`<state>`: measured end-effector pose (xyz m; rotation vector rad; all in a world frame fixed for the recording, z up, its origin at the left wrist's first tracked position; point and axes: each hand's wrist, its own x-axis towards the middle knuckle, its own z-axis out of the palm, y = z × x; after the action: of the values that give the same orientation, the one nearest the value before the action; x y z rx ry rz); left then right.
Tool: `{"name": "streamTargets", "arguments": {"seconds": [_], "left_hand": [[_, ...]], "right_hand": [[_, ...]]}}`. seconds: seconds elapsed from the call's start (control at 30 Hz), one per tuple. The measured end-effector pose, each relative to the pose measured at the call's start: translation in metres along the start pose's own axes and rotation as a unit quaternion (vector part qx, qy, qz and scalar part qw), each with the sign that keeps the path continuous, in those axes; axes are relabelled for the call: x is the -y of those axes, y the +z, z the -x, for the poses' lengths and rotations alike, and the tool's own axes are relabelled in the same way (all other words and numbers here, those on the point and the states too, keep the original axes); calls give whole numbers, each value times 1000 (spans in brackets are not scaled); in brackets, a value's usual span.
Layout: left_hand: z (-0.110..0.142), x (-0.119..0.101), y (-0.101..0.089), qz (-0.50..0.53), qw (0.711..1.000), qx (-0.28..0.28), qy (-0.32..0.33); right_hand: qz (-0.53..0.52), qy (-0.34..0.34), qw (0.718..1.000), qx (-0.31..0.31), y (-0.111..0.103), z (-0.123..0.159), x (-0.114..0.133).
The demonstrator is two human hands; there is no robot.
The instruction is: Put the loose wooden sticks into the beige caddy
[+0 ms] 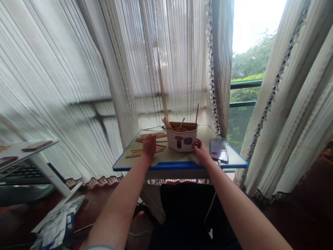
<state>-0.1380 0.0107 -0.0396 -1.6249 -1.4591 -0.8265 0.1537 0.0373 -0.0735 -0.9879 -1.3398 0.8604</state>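
Note:
On the small table, a white and brown utensil holder (171, 140) stands upright with a mushroom-shaped mark on its front. A bundle of chopsticks (167, 123), a wooden spoon (181, 128) and one tall thin stick (197, 113) show above its rim. Loose wooden chopsticks (137, 151) lie spread on the left of the tabletop. My left hand (150, 144) is over them, its fingers together and curled down onto some of the chopsticks; the fingertips are partly hidden. At the holder's right side, my right hand (202, 152) grips its lower corner with bent fingers.
The table (186, 165) has a blue edge. A phone (218, 150) with a white cable lies at its right. Behind hang striped curtains (153, 62), partly drawn from a window. Another table (31, 151) stands at left, with a plastic bag (58, 222) on the floor below.

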Motion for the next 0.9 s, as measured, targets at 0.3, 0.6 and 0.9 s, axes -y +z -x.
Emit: {"name": "streamTargets", "arguments": {"seconds": [0.3,0.6,0.9], "left_hand": [[-3,-13,-9,-9,984,144,101],[-3,-16,-12,-31,987,148,59],[-4,-16,-13,-56,984,168,30]], "right_hand": [[16,-9,999,28,-2,3,7],[65,-27,996,51,-3,2,4],[161,-62,983,68,-7,15,16]]}}
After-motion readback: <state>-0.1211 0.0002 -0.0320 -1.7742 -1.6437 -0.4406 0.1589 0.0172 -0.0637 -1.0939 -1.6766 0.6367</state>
